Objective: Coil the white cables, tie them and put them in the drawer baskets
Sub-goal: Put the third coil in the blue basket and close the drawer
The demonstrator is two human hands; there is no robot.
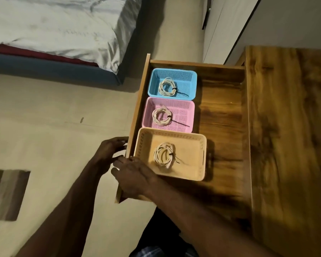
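One head-worn wide-angle view looks steeply down from above the person, close over the open wooden drawer [222, 115] that fills the middle of the frame. It faces forward past the drawer toward the bed [59, 30] at upper left, with the floor [44, 112] on the left. The worktop [289, 127] runs along the right edge, and both forearms enter from the bottom.

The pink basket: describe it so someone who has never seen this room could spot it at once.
Find the open wooden drawer beside the wooden tabletop. Three plastic baskets sit in a row along its left side; the pink basket is the middle one, between the blue basket farther away and the larger beige basket nearest the hands. Like its neighbours it holds one tied white cable coil, so colour and middle position single it out.
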